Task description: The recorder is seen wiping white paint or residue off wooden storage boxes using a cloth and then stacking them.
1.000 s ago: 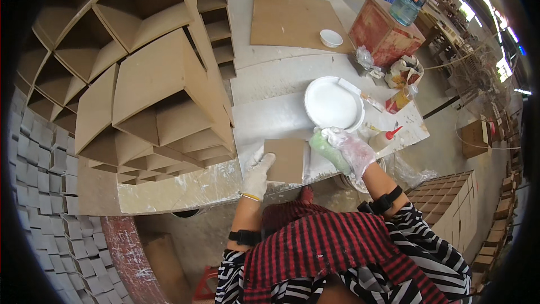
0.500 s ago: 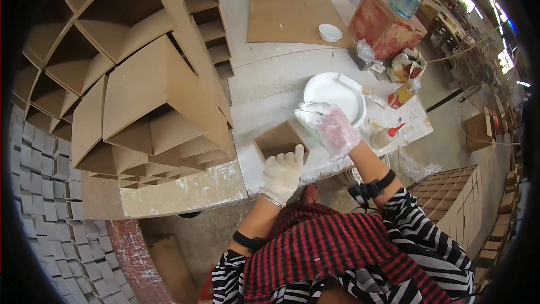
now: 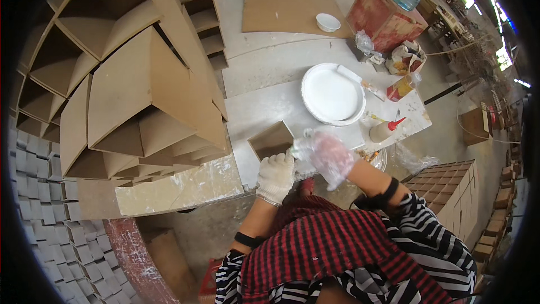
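A small open brown box point(image 3: 270, 137), cardboard or thin fibreboard, lies on the white-smeared table. My left hand point(image 3: 275, 179), in a white knit glove, has its fingers curled over the box's near edge. Against the box's right side is my right hand point(image 3: 332, 157), wrapped in clear plastic with white and pinkish smears; its fingers are hidden by the plastic and blurred. Beyond it stands a round white tub point(image 3: 333, 95) of white paint or glue, with a flat scraper-like tool point(image 3: 360, 81) across its rim.
A large brown compartment unit point(image 3: 152, 90) fills the table's left. To the right are a glue bottle point(image 3: 385, 129) with a red nozzle and a yellow-red bottle point(image 3: 402, 87). Farther back are a white bowl point(image 3: 328, 22), a brown board point(image 3: 289, 5) and a reddish box point(image 3: 382, 19).
My right hand has come away from the tub's near rim, down toward the box's right side. My left index finger, stretched out before, is now curled at the box's edge.
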A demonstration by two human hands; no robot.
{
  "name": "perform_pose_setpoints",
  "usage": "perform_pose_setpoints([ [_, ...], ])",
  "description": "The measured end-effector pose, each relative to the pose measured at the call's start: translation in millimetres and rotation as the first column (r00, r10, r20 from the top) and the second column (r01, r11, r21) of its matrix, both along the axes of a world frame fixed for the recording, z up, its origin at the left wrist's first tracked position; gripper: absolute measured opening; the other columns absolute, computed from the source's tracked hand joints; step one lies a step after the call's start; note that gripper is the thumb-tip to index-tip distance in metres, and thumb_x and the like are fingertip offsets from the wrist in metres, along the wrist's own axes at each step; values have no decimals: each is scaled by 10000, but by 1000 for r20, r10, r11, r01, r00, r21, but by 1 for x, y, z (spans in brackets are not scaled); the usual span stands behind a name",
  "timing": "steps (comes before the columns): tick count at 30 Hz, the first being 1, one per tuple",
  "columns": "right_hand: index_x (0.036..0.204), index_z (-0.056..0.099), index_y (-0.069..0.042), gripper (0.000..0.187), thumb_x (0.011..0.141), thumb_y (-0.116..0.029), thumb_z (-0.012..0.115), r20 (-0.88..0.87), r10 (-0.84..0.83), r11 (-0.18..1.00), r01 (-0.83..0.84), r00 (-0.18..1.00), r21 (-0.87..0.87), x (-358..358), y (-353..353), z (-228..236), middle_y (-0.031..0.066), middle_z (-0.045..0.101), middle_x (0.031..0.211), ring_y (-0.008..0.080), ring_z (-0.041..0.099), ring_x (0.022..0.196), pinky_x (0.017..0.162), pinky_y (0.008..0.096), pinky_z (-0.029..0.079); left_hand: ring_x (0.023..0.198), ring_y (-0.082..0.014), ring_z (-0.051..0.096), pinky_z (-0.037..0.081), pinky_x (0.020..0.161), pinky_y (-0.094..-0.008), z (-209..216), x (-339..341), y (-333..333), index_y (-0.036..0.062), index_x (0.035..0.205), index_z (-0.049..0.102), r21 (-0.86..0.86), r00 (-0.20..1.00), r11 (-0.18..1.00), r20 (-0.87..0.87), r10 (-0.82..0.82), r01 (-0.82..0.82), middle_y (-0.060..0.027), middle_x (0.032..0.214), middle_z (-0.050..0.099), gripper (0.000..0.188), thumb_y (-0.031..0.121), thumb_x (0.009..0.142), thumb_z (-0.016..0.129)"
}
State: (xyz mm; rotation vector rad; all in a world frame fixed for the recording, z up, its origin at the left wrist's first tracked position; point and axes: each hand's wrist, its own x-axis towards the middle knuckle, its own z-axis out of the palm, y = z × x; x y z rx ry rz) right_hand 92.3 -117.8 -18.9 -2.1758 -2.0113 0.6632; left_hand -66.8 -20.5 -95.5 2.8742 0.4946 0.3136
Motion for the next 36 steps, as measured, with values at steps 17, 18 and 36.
perform_pose_setpoints([
  [17, 1124, 560, -90, 410, 718, -148, 578, 89, 260, 963, -265, 962, 52, -82, 39, 19, 166, 586, 1080, 302, 598, 972, 836, 401, 502, 1282, -370, 383, 356, 1043, -439, -28, -50, 26, 202, 1408, 387, -885, 839, 443, 347, 419, 145, -204, 1412, 360, 762, 369, 747, 727],
  [18, 1124, 560, -90, 410, 718, -148, 578, 91, 267, 961, -271, 960, 44, -77, 37, 18, 166, 586, 1080, 302, 598, 972, 836, 401, 502, 1262, -380, 407, 383, 1026, -424, -16, -53, 29, 207, 1383, 430, -543, 929, 832, 235, 285, -118, -211, 1400, 372, 738, 349, 732, 747],
  [36, 990, 644, -48, 211, 813, -153, 599, 91, 163, 969, -177, 982, 172, -53, 111, 14, 135, 611, 801, 327, 622, 792, 721, 403, 516, 1230, -345, 473, 426, 974, -378, -22, -46, 17, 33, 1456, 178, -816, 893, 525, 23, 450, -243, -212, 1363, 439, 1057, 437, 681, 774],
])
